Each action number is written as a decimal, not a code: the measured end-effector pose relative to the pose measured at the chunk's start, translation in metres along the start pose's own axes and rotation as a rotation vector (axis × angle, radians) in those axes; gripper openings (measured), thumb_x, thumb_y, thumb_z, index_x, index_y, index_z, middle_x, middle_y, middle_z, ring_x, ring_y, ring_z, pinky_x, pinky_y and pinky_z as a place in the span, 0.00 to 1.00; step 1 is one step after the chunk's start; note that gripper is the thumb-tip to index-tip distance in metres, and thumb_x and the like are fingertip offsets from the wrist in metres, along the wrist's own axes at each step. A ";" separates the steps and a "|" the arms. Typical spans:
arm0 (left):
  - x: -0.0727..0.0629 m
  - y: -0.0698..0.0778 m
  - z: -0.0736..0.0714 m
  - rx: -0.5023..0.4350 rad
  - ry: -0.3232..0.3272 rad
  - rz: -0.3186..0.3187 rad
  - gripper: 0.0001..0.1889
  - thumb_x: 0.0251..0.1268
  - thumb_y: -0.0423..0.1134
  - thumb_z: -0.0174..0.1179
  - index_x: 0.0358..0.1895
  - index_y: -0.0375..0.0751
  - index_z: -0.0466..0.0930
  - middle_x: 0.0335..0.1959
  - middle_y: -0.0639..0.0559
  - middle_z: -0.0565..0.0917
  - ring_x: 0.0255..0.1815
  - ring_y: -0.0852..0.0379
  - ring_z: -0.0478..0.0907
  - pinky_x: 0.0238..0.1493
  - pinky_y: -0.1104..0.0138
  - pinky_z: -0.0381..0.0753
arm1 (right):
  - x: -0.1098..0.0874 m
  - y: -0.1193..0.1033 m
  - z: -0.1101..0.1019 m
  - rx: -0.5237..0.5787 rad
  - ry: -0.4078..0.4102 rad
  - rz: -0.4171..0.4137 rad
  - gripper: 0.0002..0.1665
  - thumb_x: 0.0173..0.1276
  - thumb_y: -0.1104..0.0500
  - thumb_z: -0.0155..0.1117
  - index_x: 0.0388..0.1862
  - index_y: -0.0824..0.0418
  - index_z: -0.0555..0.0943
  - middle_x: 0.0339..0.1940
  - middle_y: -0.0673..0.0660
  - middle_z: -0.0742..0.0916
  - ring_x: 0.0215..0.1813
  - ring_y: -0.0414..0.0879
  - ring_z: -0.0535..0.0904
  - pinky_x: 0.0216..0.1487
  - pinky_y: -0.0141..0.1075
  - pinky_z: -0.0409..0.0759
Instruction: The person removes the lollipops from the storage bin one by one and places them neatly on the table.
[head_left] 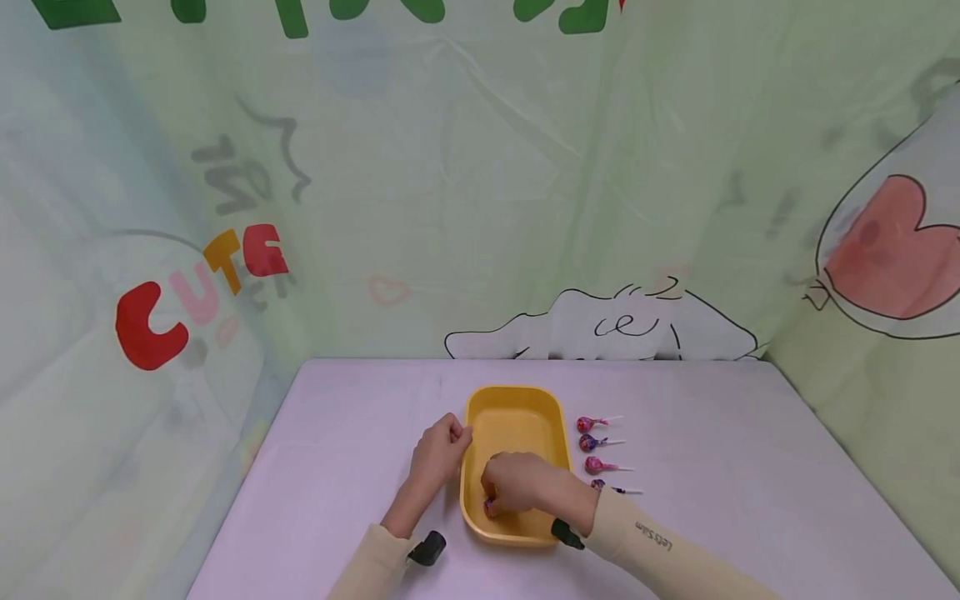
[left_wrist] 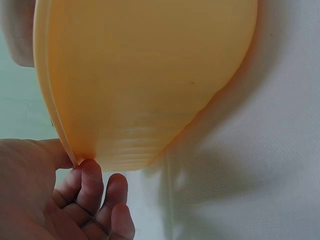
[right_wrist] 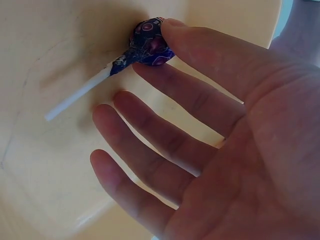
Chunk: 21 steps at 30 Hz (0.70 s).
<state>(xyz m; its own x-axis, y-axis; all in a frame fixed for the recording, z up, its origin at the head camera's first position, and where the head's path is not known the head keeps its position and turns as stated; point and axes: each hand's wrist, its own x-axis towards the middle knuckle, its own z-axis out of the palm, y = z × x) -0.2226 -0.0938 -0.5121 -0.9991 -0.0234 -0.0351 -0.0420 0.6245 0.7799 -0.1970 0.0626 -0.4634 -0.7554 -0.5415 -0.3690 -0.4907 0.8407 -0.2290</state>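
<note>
A yellow plastic tray (head_left: 517, 412) lies on the table. At its left rim my left hand (head_left: 438, 452) pinches the edge between thumb and index finger; the left wrist view shows the tray's outer wall (left_wrist: 150, 65) beside those fingers. Inside the tray, my right hand (head_left: 528, 483) pinches the wrapped ball of a lollipop (right_wrist: 150, 42) between thumb and index finger. Its wrapper is dark blue with pinkish spots, and its white stick points away from the palm. The right hand's other fingers extend loosely over the tray floor.
Right of the tray, several lollipops lie in a column: a red-pink one (head_left: 585, 424), a purple one (head_left: 588, 442), a pink one (head_left: 593, 465) and a dark one (head_left: 597, 484) near the right wrist. A printed curtain (head_left: 510, 208) hangs behind the table (head_left: 330, 467).
</note>
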 end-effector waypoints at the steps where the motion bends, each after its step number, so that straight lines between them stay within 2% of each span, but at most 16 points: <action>1: 0.000 0.000 0.000 0.001 0.001 0.000 0.11 0.73 0.45 0.59 0.33 0.44 0.72 0.22 0.55 0.71 0.21 0.59 0.68 0.22 0.70 0.66 | 0.000 0.000 0.000 -0.003 -0.002 -0.001 0.10 0.61 0.48 0.75 0.33 0.51 0.84 0.26 0.46 0.78 0.31 0.42 0.71 0.38 0.32 0.72; 11: 0.001 0.001 0.000 0.010 0.003 0.006 0.12 0.73 0.45 0.58 0.32 0.44 0.72 0.22 0.55 0.71 0.20 0.60 0.68 0.22 0.71 0.66 | 0.000 0.000 -0.003 -0.067 0.037 -0.024 0.12 0.61 0.48 0.76 0.34 0.51 0.82 0.24 0.46 0.77 0.30 0.42 0.71 0.37 0.32 0.72; 21: 0.000 0.000 0.000 0.005 0.000 0.009 0.12 0.73 0.45 0.58 0.32 0.44 0.72 0.22 0.55 0.71 0.20 0.60 0.68 0.21 0.71 0.66 | -0.014 -0.001 -0.023 -0.039 0.076 -0.035 0.10 0.63 0.51 0.74 0.35 0.54 0.82 0.28 0.46 0.79 0.31 0.42 0.71 0.36 0.32 0.73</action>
<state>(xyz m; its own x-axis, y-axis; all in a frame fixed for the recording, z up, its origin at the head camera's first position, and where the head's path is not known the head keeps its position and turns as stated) -0.2223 -0.0934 -0.5120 -0.9994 -0.0178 -0.0281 -0.0331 0.6290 0.7767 -0.1954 0.0689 -0.4371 -0.7676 -0.5705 -0.2922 -0.5325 0.8213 -0.2047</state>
